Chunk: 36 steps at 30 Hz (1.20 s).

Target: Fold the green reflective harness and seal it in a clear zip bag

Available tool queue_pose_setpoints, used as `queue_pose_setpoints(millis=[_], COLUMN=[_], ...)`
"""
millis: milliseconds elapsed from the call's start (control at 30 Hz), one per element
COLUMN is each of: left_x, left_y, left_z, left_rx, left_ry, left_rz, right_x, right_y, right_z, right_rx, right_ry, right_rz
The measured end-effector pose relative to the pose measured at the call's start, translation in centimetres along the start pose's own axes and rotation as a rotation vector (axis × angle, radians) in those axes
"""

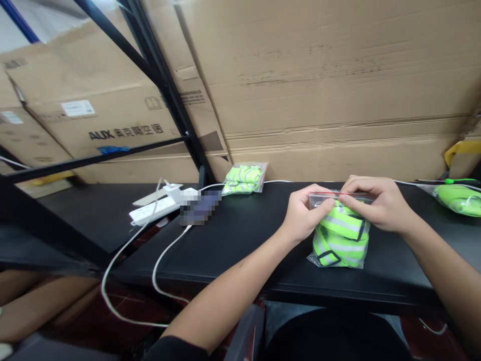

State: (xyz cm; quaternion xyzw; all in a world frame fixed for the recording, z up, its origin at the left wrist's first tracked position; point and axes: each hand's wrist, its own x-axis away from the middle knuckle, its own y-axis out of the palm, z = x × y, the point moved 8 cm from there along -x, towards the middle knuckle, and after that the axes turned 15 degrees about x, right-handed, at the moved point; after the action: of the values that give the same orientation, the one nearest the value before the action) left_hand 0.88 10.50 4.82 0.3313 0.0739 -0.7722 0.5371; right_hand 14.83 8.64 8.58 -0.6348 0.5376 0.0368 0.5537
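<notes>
My left hand (305, 213) and my right hand (379, 204) both pinch the top edge of a clear zip-seal plastic bag (340, 235) between fingers and thumbs. The bag lies on the black bench top (233, 255) and holds a folded fluorescent yellow-green reflective vest with grey strips and black edging. Its red-lined seal (340, 194) runs between my hands. Behind, a similar bagged vest (243, 179) lies flat. Another green bagged item (459, 199) lies at the right edge, clear of both hands.
A white power strip (156, 211) with a plug and white cables lies left, beside a pixelated, blurred object (200, 207). A green-handled screwdriver (456, 181) lies at the back right. Large cardboard boxes (319, 85) and black shelf uprights stand behind the bench.
</notes>
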Motion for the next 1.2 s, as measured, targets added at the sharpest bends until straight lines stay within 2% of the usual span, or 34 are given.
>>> queue_pose_setpoints(millis=[100, 267, 367, 467, 567, 667, 733, 833, 967, 1033, 1067, 1133, 1200], left_x=[0.1, 0.1, 0.0, -0.2, -0.3, -0.1, 0.1, 0.5, 0.8, 0.9, 0.9, 1.0, 1.1], left_y=[0.5, 0.2, 0.0, -0.3, -0.6, -0.4, -0.2, -0.6, -2.0, -2.1, -2.1, -1.6, -1.1], left_z=[0.2, 0.6, 0.7, -0.4, -2.5, -4.6, -5.6, -6.6, -7.5, -7.7, -7.8, -7.9, -8.2], left_rx=[-0.005, -0.043, -0.087, -0.054, 0.040, 0.116, 0.176, 0.232, 0.245, 0.278, 0.292, 0.309, 0.318], left_ry=[0.034, 0.054, 0.049, -0.026, -0.164, -0.295, -0.353, -0.410, -0.461, -0.469, -0.467, -0.469, -0.489], left_rz=[-0.003, 0.050, 0.017, -0.029, -0.010, 0.010, 0.019, 0.093, 0.238, 0.257, 0.254, 0.227, 0.185], right_x=[0.1, 0.0, 0.0, 0.1, 0.2, 0.3, 0.1, -0.1, 1.7, 3.8, 4.9, 7.1, 8.8], right_y=[0.2, 0.4, -0.1, -1.0, -1.7, -2.6, -2.8, -2.8, -3.7, -3.0, -2.0, 0.5, 2.0], right_z=[-0.3, -1.0, -1.6, -1.3, 1.0, 4.0, 5.3, 6.1, 4.8, 3.3, 2.6, 1.8, 1.7], right_rx=[-0.003, 0.066, 0.180, 0.262, 0.278, 0.337, 0.372, 0.427, 0.566, 0.594, 0.592, 0.573, 0.529], right_ry=[-0.012, -0.042, -0.097, -0.123, -0.039, 0.100, 0.141, 0.178, 0.296, 0.332, 0.336, 0.348, 0.391], right_rz=[0.003, 0.002, 0.014, -0.008, -0.063, -0.053, -0.063, -0.086, 0.084, 0.122, 0.082, -0.081, -0.152])
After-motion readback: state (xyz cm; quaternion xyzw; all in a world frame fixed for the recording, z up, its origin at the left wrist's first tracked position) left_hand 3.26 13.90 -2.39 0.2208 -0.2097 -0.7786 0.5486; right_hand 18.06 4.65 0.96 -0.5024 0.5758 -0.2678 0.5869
